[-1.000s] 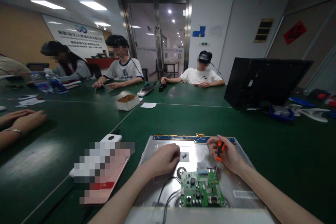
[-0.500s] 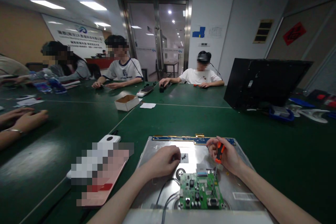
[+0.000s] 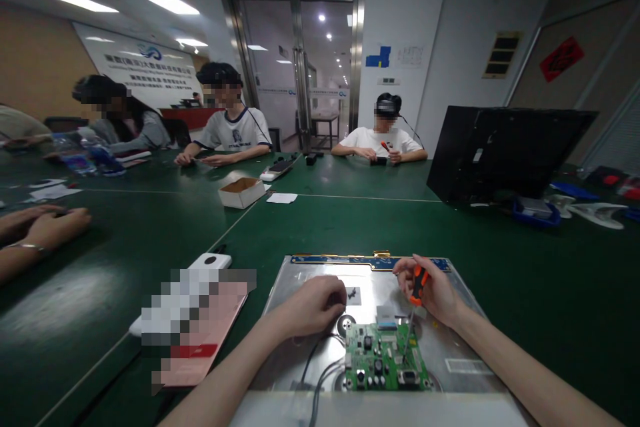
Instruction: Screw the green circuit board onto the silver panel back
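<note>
A silver metal panel point(image 3: 295, 287) lies on the green table, with a green circuit board point(image 3: 385, 357) on its near half. My right hand point(image 3: 430, 287) grips an orange and black screwdriver point(image 3: 419, 284), whose shaft points down at the board's right part. Curled fingers are seen on my left hand point(image 3: 323, 303), resting over the panel left of a small heap of dark screws point(image 3: 353, 293); whether it holds anything is hidden. A blue strip board point(image 3: 345, 261) runs along the panel's far edge. Dark cables point(image 3: 317, 380) lead from the green board's left side.
On the left lie a white power strip point(image 3: 213, 263) and a pink item point(image 3: 210, 347). Farther off are a small open box point(image 3: 242, 193), papers point(image 3: 281, 198) and a black monitor point(image 3: 505, 157). Several people sit around; another person's hands point(image 3: 60, 230) rest at the left.
My hands and the screwdriver hold nearly the same pose over the panel. Across the table, the person in white has drawn a reaching hand back, and both their hands are now together.
</note>
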{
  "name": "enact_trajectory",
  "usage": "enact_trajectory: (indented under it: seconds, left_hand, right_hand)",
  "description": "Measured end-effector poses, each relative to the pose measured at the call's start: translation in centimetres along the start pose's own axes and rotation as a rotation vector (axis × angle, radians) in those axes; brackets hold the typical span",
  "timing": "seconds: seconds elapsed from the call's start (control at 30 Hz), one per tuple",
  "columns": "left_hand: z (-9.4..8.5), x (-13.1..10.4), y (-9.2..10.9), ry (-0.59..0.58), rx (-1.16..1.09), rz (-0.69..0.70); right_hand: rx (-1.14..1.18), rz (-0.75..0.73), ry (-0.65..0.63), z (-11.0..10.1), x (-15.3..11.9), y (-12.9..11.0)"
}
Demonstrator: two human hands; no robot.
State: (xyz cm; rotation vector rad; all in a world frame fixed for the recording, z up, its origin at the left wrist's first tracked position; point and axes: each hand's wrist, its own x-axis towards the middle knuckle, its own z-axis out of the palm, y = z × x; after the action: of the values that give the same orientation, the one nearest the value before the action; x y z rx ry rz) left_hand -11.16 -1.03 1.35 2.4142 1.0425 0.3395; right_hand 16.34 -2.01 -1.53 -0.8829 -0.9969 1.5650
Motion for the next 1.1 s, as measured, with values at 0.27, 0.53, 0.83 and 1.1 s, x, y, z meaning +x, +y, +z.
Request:
enact_trajectory:
  seconds: [0.27, 0.53, 0.83, 1.1]
  left_hand:
    - [0.2, -0.1, 1.1, -0.054, -0.094, 0.073]
    - [0.3, -0.3, 0.9, -0.066, -0.1, 0.127]
    - [0.2, -0.2, 0.9, -0.066, -0.087, 0.108]
    - [0.0, -0.4, 1.1, -0.082, -0.142, 0.07]
  right_hand:
    - [0.002, 0.011, -0.013, 0.0, 0.0, -0.1]
    - [-0.004, 0.016, -0.015, 0.0, -0.1, 0.0]
    - [-0.02, 0.018, -0.012, 0.0, -0.1, -0.1]
    - [-0.029, 0.016, -0.015, -0.3, 0.0, 0.2]
